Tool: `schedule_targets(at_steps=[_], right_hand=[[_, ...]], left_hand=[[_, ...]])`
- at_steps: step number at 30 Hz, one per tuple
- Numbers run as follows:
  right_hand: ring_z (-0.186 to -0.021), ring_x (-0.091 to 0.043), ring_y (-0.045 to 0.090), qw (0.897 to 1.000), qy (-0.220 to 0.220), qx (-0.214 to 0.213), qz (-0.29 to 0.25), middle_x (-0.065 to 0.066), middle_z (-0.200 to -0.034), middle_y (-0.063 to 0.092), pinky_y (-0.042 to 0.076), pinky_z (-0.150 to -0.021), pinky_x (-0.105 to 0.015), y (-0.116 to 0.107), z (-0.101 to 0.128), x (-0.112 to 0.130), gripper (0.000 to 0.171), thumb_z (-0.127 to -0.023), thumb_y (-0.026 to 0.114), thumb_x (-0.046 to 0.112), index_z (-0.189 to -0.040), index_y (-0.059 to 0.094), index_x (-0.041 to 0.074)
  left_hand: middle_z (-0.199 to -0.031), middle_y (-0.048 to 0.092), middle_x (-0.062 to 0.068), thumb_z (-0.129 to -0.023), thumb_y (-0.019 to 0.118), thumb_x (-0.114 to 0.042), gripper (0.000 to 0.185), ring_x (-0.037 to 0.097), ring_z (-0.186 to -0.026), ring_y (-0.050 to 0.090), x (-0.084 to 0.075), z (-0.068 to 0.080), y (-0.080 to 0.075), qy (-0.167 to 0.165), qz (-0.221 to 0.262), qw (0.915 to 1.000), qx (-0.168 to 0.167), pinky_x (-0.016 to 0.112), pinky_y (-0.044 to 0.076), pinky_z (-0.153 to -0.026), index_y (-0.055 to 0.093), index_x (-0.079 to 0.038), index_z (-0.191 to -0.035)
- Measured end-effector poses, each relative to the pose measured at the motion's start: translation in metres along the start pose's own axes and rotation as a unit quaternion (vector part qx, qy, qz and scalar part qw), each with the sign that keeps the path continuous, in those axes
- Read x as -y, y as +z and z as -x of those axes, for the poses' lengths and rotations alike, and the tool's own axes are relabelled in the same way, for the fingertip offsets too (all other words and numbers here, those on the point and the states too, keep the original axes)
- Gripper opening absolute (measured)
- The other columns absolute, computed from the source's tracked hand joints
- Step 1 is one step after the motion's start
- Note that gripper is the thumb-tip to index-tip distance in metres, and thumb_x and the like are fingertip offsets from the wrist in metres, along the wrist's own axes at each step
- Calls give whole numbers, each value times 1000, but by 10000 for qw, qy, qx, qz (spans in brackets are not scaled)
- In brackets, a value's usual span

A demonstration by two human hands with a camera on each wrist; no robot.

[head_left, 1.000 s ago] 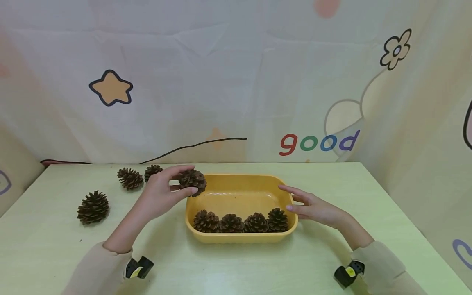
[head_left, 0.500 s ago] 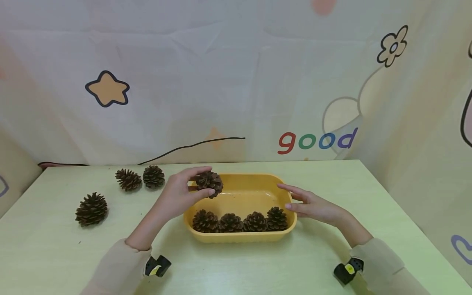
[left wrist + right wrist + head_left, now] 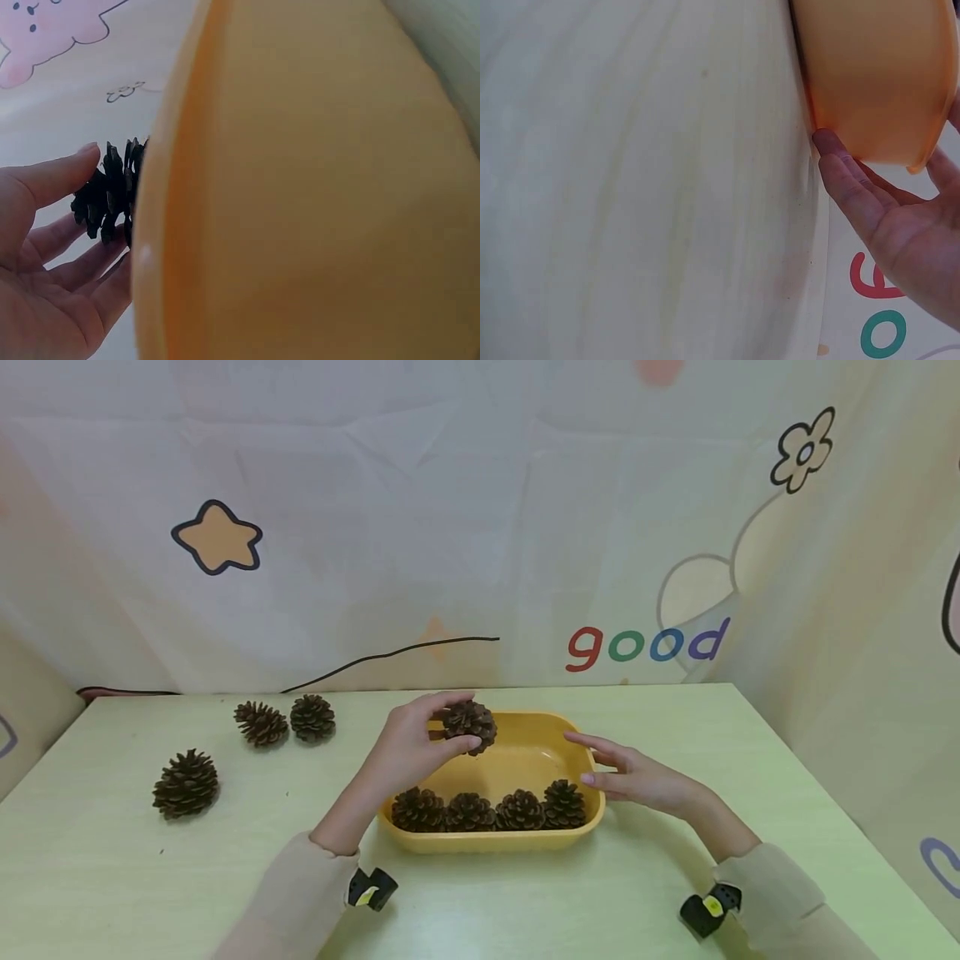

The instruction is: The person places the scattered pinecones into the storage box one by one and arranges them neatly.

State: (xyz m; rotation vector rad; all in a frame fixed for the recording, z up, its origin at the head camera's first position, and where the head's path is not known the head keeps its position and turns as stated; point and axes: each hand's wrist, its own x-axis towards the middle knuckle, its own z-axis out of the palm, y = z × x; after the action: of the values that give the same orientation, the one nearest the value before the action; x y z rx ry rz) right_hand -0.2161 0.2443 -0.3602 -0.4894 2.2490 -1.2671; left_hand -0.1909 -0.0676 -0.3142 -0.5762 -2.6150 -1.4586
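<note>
A brown pine cone (image 3: pixel 470 727) is pinched between the thumb and fingers of my left hand (image 3: pixel 405 739), over the yellow plastic basin (image 3: pixel 487 841). In the left wrist view the same pine cone (image 3: pixel 109 191) is partly hidden behind the basin's wall (image 3: pixel 300 187). Several pine cones (image 3: pixel 520 811) stand in a row along the near inside wall of the basin. My right hand (image 3: pixel 645 782) holds the basin's right side, with thumb and forefinger over the rim. In the right wrist view, other fingers (image 3: pixel 847 176) touch the outside of the basin (image 3: pixel 881 82) low down.
Three loose pine cones lie on the left of the table: one nearer the front (image 3: pixel 187 784), one behind it (image 3: pixel 261 724) and one beside that (image 3: pixel 312 718). A printed curtain (image 3: pixel 480 527) hangs behind the pale table (image 3: pixel 480 910).
My left hand has moved right with its pine cone, from the basin's left rim to over the basin's middle. My right hand has stayed on the right rim.
</note>
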Motion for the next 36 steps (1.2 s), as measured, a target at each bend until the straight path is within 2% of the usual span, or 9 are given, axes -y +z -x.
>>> schedule_targets(at_steps=[2, 5, 7, 10, 12, 13, 19, 28, 36], right_hand=[[-133, -47, 9, 10000, -10, -2, 44, -17, -151, 6, 41, -94, -50, 0, 0, 1, 63, -92, 54, 29, -146, 23, 20], [-133, -47, 8, 10000, 10, -22, 78, -17, -151, 6, 41, -94, -50, 1, 0, 2, 62, -92, 54, 27, -146, 23, 20], [-133, -48, 8, 10000, -5, -23, 95, -17, -151, 5, 41, -94, -51, 1, 1, 2, 62, -92, 53, 26, -146, 22, 19], [-133, -48, 7, 10000, -21, -20, 69, -17, -151, 5, 41, -94, -52, 1, 1, 3, 62, -92, 53, 26, -146, 23, 19], [-133, -48, 7, 10000, -41, -11, 71, -17, -151, 5, 40, -94, -52, 1, 1, 3, 62, -93, 53, 26, -146, 23, 19], [-133, -48, 7, 10000, -49, -5, 66, -17, -151, 5, 40, -94, -52, 1, 1, 3, 62, -93, 53, 26, -146, 22, 19], [-133, -48, 6, 10000, -46, 20, 23, -17, -151, 4, 41, -94, -52, 1, 1, 2, 63, -92, 54, 27, -146, 22, 19], [-133, -47, 7, 10000, 49, -5, -62, -16, -151, 6, 40, -95, -51, 2, -2, 0, 61, -93, 53, 27, -146, 23, 21], [-133, -47, 9, 10000, 39, -11, -50, -16, -151, 6, 40, -95, -52, 2, -3, 0, 62, -93, 53, 28, -146, 22, 22]], left_hand=[[-128, 53, 5, -79, 72, -19, 50, 21, -113, 52, -3, -3, 4, 25, -9, 10000, -66, 30, 53, -78, 55, -15, -126], [-128, 53, 6, -79, 72, -20, 50, 19, -81, 60, -8, -5, 10, 40, -34, 10000, -71, 26, 51, -59, 55, -16, -126], [-128, 53, 6, -79, 72, -21, 51, 18, -76, 58, -11, -7, 15, 51, -117, 9999, -37, 24, 46, -53, 55, -17, -127], [-129, 53, 7, -80, 71, -21, 51, 21, -84, 59, -13, -10, 23, 86, -207, 9997, 35, 25, 48, -57, 54, -16, -127], [-129, 52, 6, -80, 71, -22, 51, 22, -109, 54, -12, -12, 29, 83, -296, 9995, 63, 29, 51, -71, 54, -15, -127], [-129, 52, 7, -80, 71, -22, 51, 24, -112, 52, -11, -12, 32, 93, -347, 9993, 79, 32, 51, -77, 55, -15, -127], [-128, 53, 8, -80, 71, -23, 50, 27, -118, 48, -8, -16, 51, 122, -665, 9974, 259, 43, 44, -94, 55, -11, -127], [-119, 59, 11, -82, 69, -20, 47, 28, -108, 55, -11, -17, 76, -73, -1369, 9903, 235, 41, 47, -90, 55, -5, -124], [-115, 61, 10, -82, 69, -22, 46, 27, -102, 58, -9, -18, 89, -534, -1856, 9802, 441, 37, 50, -84, 56, -6, -123]])
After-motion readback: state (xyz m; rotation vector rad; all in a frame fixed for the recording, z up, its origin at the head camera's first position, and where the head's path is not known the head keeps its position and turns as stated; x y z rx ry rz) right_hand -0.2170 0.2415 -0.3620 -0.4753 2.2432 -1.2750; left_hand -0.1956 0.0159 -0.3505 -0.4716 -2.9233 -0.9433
